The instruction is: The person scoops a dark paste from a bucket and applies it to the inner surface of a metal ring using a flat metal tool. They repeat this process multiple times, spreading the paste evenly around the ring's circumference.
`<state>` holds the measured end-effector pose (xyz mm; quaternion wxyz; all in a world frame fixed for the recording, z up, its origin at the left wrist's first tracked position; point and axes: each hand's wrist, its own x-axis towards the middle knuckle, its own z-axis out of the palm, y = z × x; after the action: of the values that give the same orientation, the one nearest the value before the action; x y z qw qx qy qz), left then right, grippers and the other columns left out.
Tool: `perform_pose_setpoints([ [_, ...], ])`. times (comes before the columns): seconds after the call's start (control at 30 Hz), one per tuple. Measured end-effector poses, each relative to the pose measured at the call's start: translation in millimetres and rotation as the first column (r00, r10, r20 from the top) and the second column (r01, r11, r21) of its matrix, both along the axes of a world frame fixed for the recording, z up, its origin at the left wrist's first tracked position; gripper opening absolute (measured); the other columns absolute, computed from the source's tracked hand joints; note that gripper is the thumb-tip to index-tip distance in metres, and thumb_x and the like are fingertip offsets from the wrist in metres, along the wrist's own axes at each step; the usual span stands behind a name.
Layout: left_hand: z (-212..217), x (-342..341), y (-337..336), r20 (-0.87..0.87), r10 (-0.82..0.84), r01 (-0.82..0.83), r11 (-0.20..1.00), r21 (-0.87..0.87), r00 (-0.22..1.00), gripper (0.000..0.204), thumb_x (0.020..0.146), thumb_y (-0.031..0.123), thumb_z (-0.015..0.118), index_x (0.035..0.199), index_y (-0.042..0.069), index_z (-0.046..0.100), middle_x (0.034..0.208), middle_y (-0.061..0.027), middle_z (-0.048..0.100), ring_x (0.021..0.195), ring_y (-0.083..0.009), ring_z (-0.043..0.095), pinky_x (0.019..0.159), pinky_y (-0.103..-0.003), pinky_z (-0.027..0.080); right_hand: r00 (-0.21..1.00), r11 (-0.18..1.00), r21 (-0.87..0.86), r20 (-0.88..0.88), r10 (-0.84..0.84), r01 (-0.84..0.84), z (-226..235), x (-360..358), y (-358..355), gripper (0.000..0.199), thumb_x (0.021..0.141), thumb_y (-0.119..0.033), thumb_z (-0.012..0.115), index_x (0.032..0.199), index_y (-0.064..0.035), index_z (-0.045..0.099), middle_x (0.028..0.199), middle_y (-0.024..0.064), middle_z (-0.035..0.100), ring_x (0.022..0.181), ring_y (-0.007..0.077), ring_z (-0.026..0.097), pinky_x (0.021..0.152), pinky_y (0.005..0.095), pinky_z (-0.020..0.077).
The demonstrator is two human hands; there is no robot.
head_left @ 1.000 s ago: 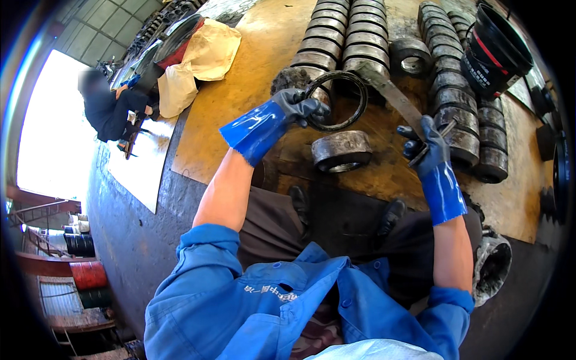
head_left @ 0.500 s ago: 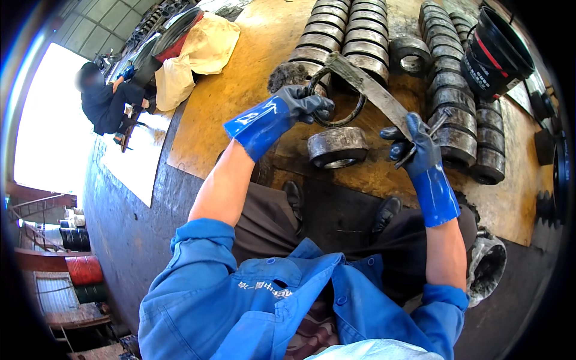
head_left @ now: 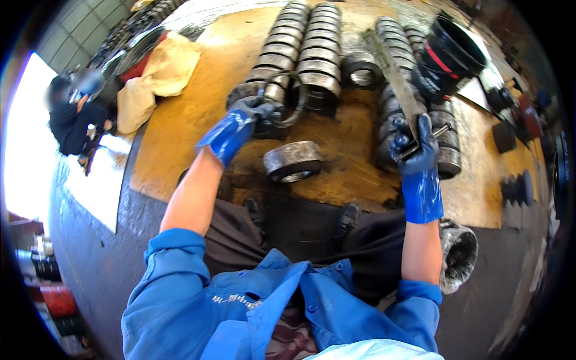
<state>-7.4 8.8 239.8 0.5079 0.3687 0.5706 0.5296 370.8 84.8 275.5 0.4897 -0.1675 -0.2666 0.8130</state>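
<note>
My left hand (head_left: 237, 129), in a blue rubber glove with a dark palm, is closed on the edge of a thin black ring (head_left: 303, 103) held upright. My right hand (head_left: 421, 150), gloved alike, grips the lower end of a long flat metal strip (head_left: 393, 72) with a worn, greyish face, pointing up and away. A thin metal rod (head_left: 443, 130) also sticks out of that hand; what it belongs to is hidden by the fingers. Between and below the hands, a thick metal ring (head_left: 293, 157) lies on the yellowish floor sheet (head_left: 354, 162).
Two long rows of thick metal rings (head_left: 320, 57) stretch away ahead; more rows (head_left: 393, 114) stand behind my right hand. A black bucket (head_left: 450, 57) with a red stripe is at right. A plastic-lined container (head_left: 459, 258) sits by my right knee. Another person (head_left: 69, 120) sits far left.
My hands have moved apart, so the strip, which lay across the black ring, is now away from it. The whole view has shifted, with the floor things lying further left.
</note>
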Motion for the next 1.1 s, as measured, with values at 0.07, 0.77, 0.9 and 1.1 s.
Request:
perform_pose_setpoints([
  [0.07,13.6,7.6,0.6,-0.175,0.022,-0.04,0.994,-0.1,0.984,0.025,0.083,0.023,0.07,0.101,0.005,0.068,0.092,-0.0057,0.068,0.083,-0.0128,0.062,0.073,-0.026,0.052,0.977,0.976,-0.039,0.013,-0.213,0.213,11.8,34.5,9.3,0.036,0.096,-0.039,0.05,0.111,-0.0078,0.059,0.09,0.0152,0.067,0.059,0.0157,0.055,0.055,0.0292,0.0443],
  [0.77,96.3,179.9,193.8,0.342,-0.349,0.253,0.921,0.295,0.873,0.038,0.097,0.019,0.051,0.123,-0.008,0.048,0.123,-0.0181,0.057,0.11,-0.0212,0.059,0.081,-0.025,0.053,0.703,0.468,-0.551,0.359,-0.615,0.691,-213.1,270.0,-192.2,0.033,0.093,-0.045,0.051,0.104,-0.0147,0.057,0.08,-0.0011,0.063,0.053,0.0101,0.052,0.044,0.0274,0.0433],
  [0.9,148.4,277.4,287.8,0.512,-0.372,0.204,0.912,0.356,0.774,0.032,0.098,0.02,0.048,0.118,-0.004,0.054,0.115,-0.0139,0.061,0.107,-0.0232,0.058,0.089,-0.031,0.05,0.753,0.452,-0.651,0.296,-0.588,0.609,-217.4,260.1,-197.1,0.034,0.092,-0.049,0.05,0.1,-0.0158,0.056,0.076,-0.0012,0.061,0.051,0.0105,0.048,0.045,0.0289,0.0388],
  [1.1,131.4,316.8,396.4,0.35,-0.261,0.145,0.935,0.325,0.9,0.036,0.098,0.024,0.046,0.12,-0.003,0.053,0.116,-0.0122,0.06,0.107,-0.0212,0.056,0.09,-0.029,0.048,0.778,0.465,-0.689,0.233,-0.584,0.556,-232.4,263.3,-192.1,0.027,0.092,-0.049,0.051,0.094,-0.0234,0.059,0.075,-0.0005,0.06,0.053,0.013,0.049,0.047,0.0305,0.0402],
])
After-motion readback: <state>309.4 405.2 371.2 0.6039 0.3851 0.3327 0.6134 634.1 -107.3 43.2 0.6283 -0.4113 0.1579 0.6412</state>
